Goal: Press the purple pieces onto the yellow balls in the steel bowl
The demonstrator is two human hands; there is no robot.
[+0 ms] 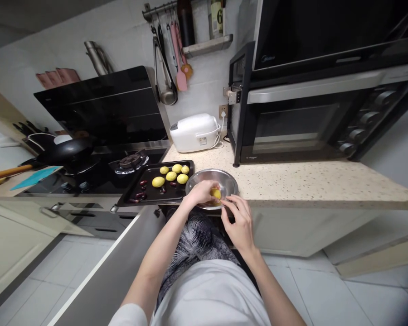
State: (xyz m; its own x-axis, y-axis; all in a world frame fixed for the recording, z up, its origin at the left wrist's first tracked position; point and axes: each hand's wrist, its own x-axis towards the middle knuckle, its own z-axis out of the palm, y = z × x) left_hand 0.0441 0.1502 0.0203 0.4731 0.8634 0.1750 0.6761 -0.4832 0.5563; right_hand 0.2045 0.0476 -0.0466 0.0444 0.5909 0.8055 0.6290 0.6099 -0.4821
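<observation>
A steel mixing bowl (227, 177) stands at the counter's front edge. My left hand (204, 192) reaches into it, fingers closed around a yellow, potato-like oval (216, 194). At the bowl's right rim is my right hand (238, 217), its fingers bent and apart, the fingertips close to that piece. I see nothing held in it. Left of the bowl lies a black baking tray (149, 174). Several similar yellow ovals (171, 175) sit on its right part, with small dark-red oblong pieces (141, 195) among them and to their left. The bowl's bottom is mostly hidden by my hands.
An open drawer or door panel (105, 262) juts out at my left. Behind the bowl stands a white appliance (195, 132), with a black oven (299, 127) to the right. A wok (66, 151) rests on the stove at left. Utensils (166, 93) hang on the wall.
</observation>
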